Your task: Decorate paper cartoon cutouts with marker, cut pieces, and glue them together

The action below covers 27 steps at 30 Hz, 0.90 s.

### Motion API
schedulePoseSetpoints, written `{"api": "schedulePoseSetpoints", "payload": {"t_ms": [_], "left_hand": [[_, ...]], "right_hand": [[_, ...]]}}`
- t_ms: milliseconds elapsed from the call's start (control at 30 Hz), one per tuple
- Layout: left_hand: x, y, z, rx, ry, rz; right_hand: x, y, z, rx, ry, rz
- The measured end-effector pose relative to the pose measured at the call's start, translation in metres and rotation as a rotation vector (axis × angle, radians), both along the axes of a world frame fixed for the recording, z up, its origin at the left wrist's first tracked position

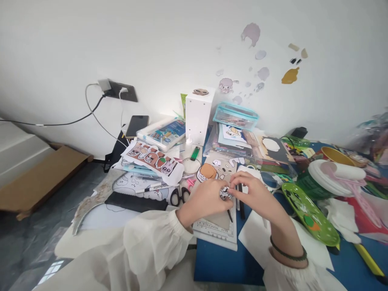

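Note:
My left hand [203, 201] and my right hand [256, 193] meet over a ruled cutting mat [218, 232] on the blue table. Between their fingertips they pinch a small black-and-white paper cut-out [224, 193]. A thin dark pen or blade [230, 215] sticks out below my left hand. Just behind the hands lies a printed sheet with an orange cartoon figure [207, 171]. A white sheet of paper [257, 238] lies under my right forearm, which wears a dark green wristband [286, 254].
Black-handled scissors [179, 195] and a marker [153, 188] lie left of the hands, beside cartoon printouts [151, 157]. A green plastic tray [309, 214] and white bowls [330, 178] stand right. A white box [198, 115], a teal case [235, 115] and a phone [137, 125] sit by the wall.

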State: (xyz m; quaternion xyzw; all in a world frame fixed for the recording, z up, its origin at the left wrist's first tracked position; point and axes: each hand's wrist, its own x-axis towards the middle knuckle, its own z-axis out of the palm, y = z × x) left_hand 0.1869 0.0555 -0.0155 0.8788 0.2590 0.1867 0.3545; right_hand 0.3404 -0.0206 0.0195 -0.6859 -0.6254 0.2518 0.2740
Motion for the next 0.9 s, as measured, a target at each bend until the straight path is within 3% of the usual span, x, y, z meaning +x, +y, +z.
{"api": "schedulePoseSetpoints", "payload": {"t_ms": [300, 600, 900], "left_hand": [[-0.01, 0.009, 0.01, -0.181, 0.059, -0.116], [-0.017, 0.014, 0.017, -0.243, 0.094, -0.234], [-0.029, 0.02, 0.035, -0.32, 0.216, -0.378]], "right_hand": [[-0.003, -0.012, -0.003, 0.014, 0.071, -0.084], [-0.01, -0.024, 0.004, 0.048, 0.168, -0.116], [-0.014, -0.036, 0.004, 0.108, 0.266, -0.139]]}}
